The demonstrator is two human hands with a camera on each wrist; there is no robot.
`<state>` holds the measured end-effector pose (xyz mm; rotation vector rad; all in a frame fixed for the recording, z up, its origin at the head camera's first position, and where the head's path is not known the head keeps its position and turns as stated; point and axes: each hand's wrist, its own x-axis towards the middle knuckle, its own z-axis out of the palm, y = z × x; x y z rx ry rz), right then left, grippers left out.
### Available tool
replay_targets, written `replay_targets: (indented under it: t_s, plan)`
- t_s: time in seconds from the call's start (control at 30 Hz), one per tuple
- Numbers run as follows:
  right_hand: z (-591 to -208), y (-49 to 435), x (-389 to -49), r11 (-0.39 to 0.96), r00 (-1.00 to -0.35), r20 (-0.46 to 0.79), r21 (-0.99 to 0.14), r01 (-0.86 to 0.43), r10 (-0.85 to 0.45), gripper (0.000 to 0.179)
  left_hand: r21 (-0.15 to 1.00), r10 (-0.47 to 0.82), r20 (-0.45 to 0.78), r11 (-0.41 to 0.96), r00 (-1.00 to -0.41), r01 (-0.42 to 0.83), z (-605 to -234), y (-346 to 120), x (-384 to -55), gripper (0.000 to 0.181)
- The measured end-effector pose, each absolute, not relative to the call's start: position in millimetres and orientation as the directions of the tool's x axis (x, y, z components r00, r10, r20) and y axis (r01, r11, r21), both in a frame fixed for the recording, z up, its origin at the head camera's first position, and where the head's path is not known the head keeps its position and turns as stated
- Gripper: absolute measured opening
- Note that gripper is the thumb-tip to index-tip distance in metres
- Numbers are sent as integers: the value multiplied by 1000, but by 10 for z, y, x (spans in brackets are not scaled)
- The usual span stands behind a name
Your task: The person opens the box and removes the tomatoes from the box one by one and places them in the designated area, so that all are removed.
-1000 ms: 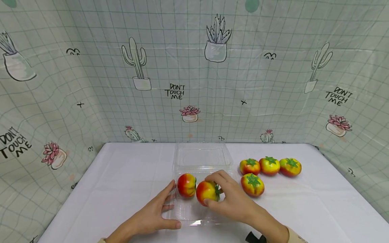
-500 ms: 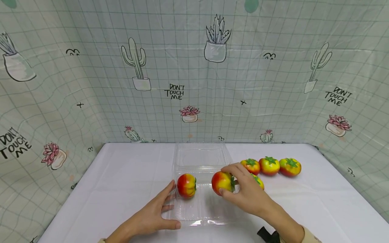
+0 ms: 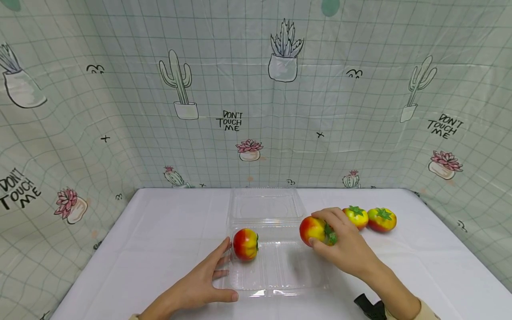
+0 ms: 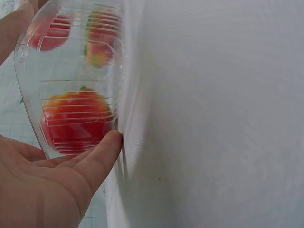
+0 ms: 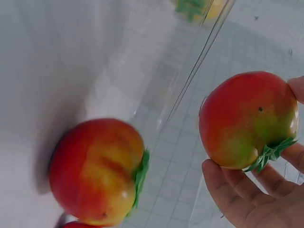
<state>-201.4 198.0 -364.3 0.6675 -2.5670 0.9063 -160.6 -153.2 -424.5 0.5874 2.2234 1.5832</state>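
Note:
My right hand (image 3: 348, 249) grips a red-and-yellow tomato (image 3: 310, 231) with a green calyx, thumb in front and fingers over the top. It is raised over the right edge of a clear plastic clamshell box (image 3: 276, 269). Another tomato (image 3: 245, 244) lies on its side in the box's left part. Along the box's left wall rests my left hand (image 3: 202, 282), fingers extended and thumb at the front corner; the left wrist view shows its fingertips (image 4: 111, 140) against the plastic. On the table beside the held fruit, the right wrist view shows a tomato (image 5: 97, 171).
Two more tomatoes (image 3: 357, 217) (image 3: 382, 220) sit at the back right; others nearby are hidden behind my right hand. The box's lid (image 3: 266, 205) lies open toward the back. A black strap (image 3: 370, 306) is by my right wrist. A patterned curtain (image 3: 256, 89) stands behind the table.
My right hand has lifted the tomato out from the box's middle and moved it right and back, toward the other tomatoes. The left hand has stayed still.

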Motion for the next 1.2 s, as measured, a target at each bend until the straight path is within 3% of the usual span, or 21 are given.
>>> replay_targets:
  t_s: [0.37,1.2]
  plan:
    - [-3634,2334,-2141,746,-807,511,-404,-530,-297,47,949,521,-42,289,-853,130,-4240,-1525,-1605,114]
    - [-3667,2772,-2298,811,-828,444,-305,-499,-342,47,949,522,-41,287,-852,130,-4231,-1536,-1602,114]
